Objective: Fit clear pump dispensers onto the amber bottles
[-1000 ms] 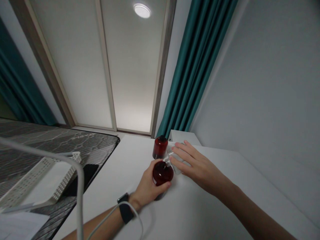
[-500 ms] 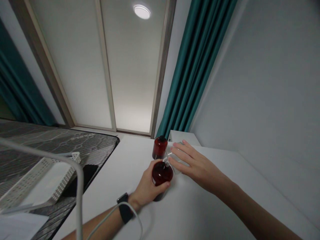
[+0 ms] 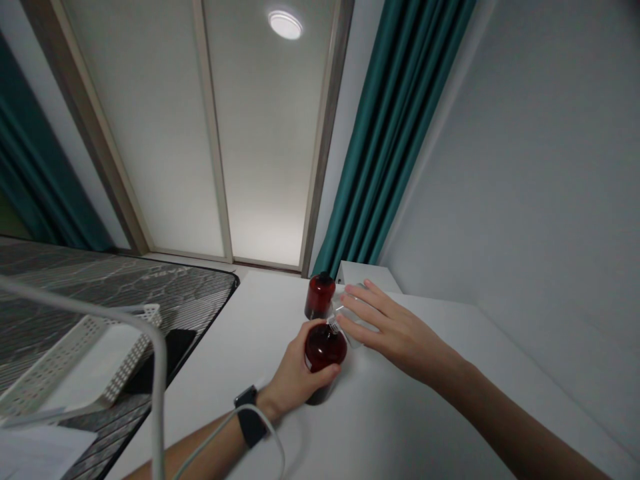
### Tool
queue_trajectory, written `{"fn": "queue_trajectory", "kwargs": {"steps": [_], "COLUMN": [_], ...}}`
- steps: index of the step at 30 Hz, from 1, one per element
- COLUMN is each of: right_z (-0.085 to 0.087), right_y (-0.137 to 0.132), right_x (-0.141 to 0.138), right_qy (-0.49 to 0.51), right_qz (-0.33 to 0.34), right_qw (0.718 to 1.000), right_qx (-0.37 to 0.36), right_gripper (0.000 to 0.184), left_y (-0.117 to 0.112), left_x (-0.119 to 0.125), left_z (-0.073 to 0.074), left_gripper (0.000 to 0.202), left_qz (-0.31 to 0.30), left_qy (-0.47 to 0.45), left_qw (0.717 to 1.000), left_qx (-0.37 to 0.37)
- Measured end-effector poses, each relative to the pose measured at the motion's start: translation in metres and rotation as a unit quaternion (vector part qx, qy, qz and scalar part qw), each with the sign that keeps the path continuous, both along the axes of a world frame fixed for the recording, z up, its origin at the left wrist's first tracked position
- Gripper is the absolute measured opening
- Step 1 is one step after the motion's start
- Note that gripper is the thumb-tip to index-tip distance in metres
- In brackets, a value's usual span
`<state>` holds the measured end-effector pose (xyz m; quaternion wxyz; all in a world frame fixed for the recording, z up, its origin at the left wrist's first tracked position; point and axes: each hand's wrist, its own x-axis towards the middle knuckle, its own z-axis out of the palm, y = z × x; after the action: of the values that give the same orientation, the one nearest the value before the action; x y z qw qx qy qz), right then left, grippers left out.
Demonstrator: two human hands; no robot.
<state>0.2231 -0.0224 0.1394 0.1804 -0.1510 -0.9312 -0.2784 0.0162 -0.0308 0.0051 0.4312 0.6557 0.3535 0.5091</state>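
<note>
My left hand [image 3: 295, 375] is wrapped round a dark red, see-through bottle [image 3: 326, 347] over the white tabletop [image 3: 240, 360]. In my right hand [image 3: 393, 327] is a clear bottle [image 3: 353, 341], tilted so that its threaded neck meets the top of the red bottle. The fingers of that hand lie over the clear bottle and hide much of it. Whether liquid runs between the two bottles I cannot tell. Just beyond them stands a second red bottle [image 3: 319, 297] with a black cap.
A pale cable [image 3: 159, 373] loops across the left foreground. Left of the table, a white perforated basket [image 3: 120, 373], a black flat item [image 3: 170, 357] and white paper [image 3: 45, 450] lie on a grey patterned surface [image 3: 175, 283]. A white cabinet [image 3: 370, 273] and teal curtain [image 3: 370, 173] stand behind.
Almost nothing differs. Both hands and the two bottles they hold keep nearly the same place and tilt.
</note>
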Motion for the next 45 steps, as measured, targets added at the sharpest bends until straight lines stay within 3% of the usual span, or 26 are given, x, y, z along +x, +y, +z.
{"fn": "queue_trajectory", "kwargs": {"steps": [25, 45], "right_z": [0.007, 0.03], "right_y": [0.0, -0.007], "right_x": [-0.003, -0.017], "right_qy": [-0.016, -0.051], "right_qz": [0.009, 0.019], "right_qw": [1.0, 0.998], "right_qx": [-0.015, 0.032], "right_gripper": [0.03, 0.024], "left_y": [-0.001, -0.005], "left_x": [0.0, -0.001], "left_z": [0.003, 0.013], "left_gripper": [0.064, 0.064], "left_qz": [-0.004, 0.011], "left_qy": [-0.01, -0.032], "left_qw": [1.0, 0.999], "left_qx": [0.003, 0.015]}}
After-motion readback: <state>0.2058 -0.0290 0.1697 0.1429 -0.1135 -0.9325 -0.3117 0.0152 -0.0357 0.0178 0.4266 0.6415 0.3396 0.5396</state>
